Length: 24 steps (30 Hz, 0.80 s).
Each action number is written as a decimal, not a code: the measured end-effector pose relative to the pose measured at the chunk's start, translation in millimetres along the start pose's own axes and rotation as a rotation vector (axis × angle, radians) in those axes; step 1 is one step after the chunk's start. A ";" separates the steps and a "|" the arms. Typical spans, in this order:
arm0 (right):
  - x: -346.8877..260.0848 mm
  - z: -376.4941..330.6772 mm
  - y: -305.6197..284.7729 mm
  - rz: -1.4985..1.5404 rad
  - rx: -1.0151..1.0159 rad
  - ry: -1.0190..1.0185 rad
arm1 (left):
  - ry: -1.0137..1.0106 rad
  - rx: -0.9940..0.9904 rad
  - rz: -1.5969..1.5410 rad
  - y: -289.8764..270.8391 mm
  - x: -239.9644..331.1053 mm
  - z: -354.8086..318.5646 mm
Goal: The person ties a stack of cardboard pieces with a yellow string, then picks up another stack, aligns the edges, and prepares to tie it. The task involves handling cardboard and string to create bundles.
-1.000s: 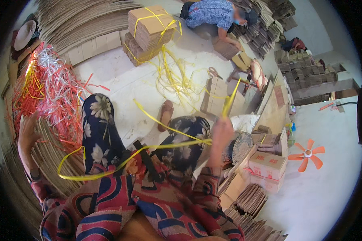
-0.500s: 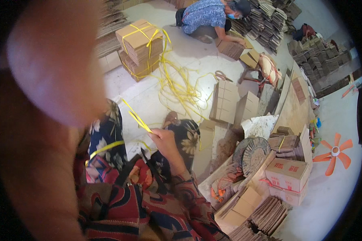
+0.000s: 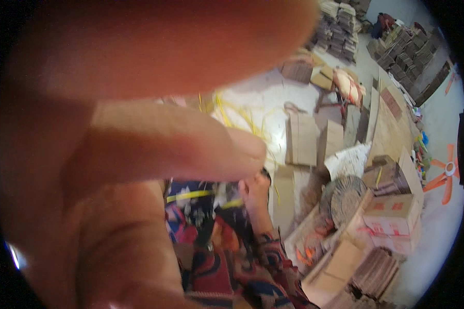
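Presently, in the head view, much of the left side is covered by the left hand (image 3: 118, 165), which is raised close to the lens and blurred; whether anything is grasped by it cannot be told. Below its fingertips, the right hand (image 3: 255, 190) is seen with fingers curled. A yellow strap (image 3: 191, 195) is laid across the dark patterned trousers (image 3: 198, 207), one length of it reaching the right hand's edge; whether it is gripped there cannot be made out. On the pale floor (image 3: 273, 85), a tangle of yellow strapping (image 3: 224, 110) is partly hidden by the left hand. Beside it, scissors (image 3: 295, 108) are placed near an upright cardboard stack (image 3: 302, 140). Toward the floor's far edge, flattened cardboard (image 3: 340, 31) is piled. On the right, a round ridged disc (image 3: 347, 201), a printed carton (image 3: 392, 212) and an orange fan (image 3: 445, 174) are seen.
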State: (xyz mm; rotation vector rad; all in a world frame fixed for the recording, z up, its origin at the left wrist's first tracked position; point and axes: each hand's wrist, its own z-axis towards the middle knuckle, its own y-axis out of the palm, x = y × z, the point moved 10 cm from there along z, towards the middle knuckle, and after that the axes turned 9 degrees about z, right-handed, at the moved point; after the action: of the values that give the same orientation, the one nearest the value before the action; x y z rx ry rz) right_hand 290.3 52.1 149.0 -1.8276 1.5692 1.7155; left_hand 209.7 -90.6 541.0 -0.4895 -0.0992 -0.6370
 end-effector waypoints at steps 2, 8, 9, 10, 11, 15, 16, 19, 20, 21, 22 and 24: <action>-22.7 -9.9 -10.3 -0.003 0.120 -0.086 | 0.054 0.089 -0.031 2.3 17.1 -8.8; -89.5 -57.6 -18.3 -0.224 0.167 -0.423 | -0.672 -0.188 -0.241 113.1 -94.8 -141.9; -84.3 -58.7 1.2 -0.198 0.085 -0.451 | -0.957 -0.429 -0.331 154.8 -115.1 -194.5; -74.3 -59.0 15.7 -0.219 0.059 -0.378 | -0.970 -0.530 -0.555 185.1 -119.9 -226.3; -59.7 -55.1 30.2 -0.244 0.007 -0.305 | -1.161 -0.474 -0.968 200.7 -115.0 -256.4; -12.3 -43.9 25.3 -0.186 -0.023 -0.077 | -1.174 0.035 -1.391 205.2 -117.9 -276.4; -3.5 -42.1 23.2 -0.180 -0.023 -0.032 | -1.210 0.075 -1.418 208.7 -122.7 -288.9; -3.0 -45.1 -2.6 -0.376 0.163 -0.129 | -1.270 0.207 -1.525 222.0 -133.9 -315.1; -4.9 -44.5 -11.9 -0.407 0.217 -0.171 | -1.276 0.201 -1.527 225.6 -138.6 -317.3; -6.9 -45.0 -16.7 -0.391 0.232 -0.184 | -1.292 0.185 -1.534 230.8 -140.5 -320.6; -10.5 -46.3 -22.9 -0.421 0.263 -0.202 | -1.292 0.160 -1.557 239.8 -141.4 -318.3; -17.3 -53.6 -38.5 -0.472 0.336 -0.247 | -1.400 0.079 -1.497 258.7 -138.0 -321.2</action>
State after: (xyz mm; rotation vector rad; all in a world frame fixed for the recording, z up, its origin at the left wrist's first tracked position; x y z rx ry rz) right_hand 356.2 39.1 160.7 -1.5841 1.1297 1.3115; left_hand 233.3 14.3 119.6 -0.6600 -1.9480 -1.6058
